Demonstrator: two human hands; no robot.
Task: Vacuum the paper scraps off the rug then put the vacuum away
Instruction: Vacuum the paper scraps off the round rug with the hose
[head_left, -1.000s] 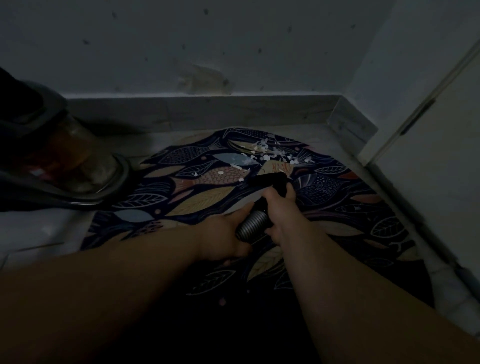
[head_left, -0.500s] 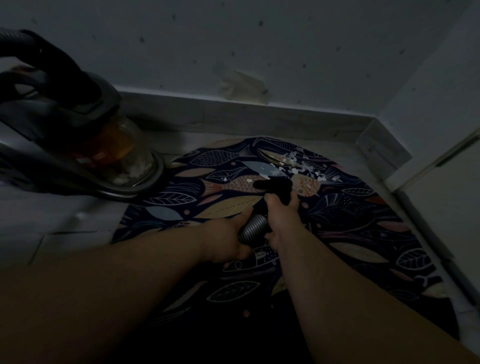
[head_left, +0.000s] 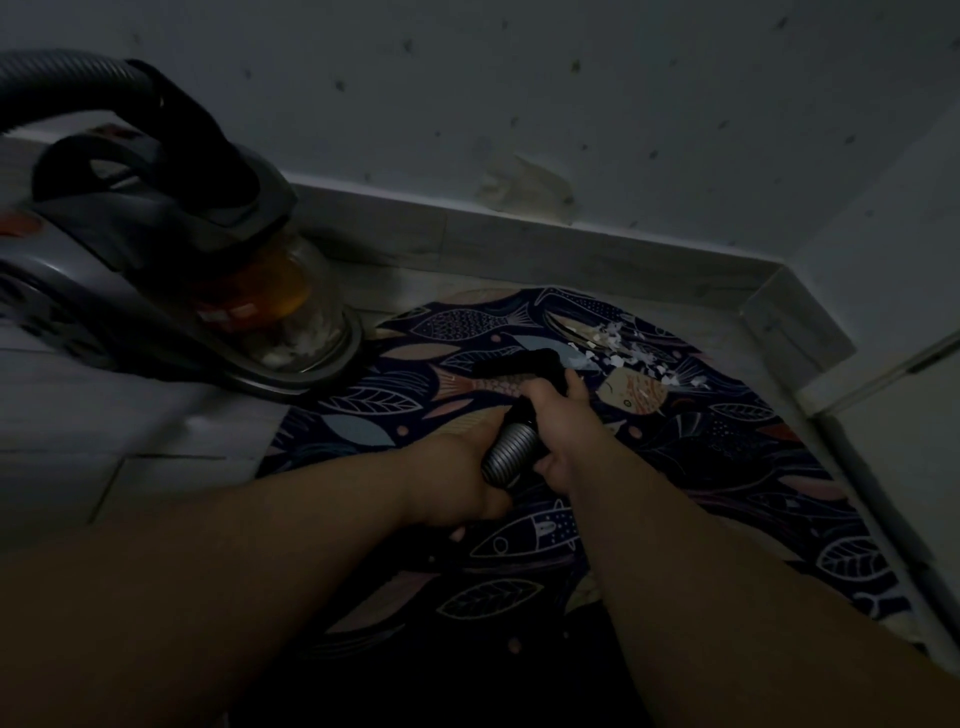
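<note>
**Two hands, one hose, one patch of scraps**

Both hands are on the single ribbed hose (head_left: 511, 449). The left hand (head_left: 457, 483) wraps it low and the right hand (head_left: 563, 421) curls round it at the black nozzle (head_left: 524, 364). The nozzle is over the one fish-print rug (head_left: 753, 467), just short of a cluster of white paper scraps (head_left: 623, 345). One vacuum (head_left: 171, 249) stands left, beside the rug's edge.

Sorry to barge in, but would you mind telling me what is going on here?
A person is vacuuming a fish-patterned rug in dim light. The left hand grips the ribbed hose and the right hand grips the black nozzle, which points at white paper scraps lying just beyond it on the rug. The vacuum body sits on the floor at the rug's left edge.
</note>
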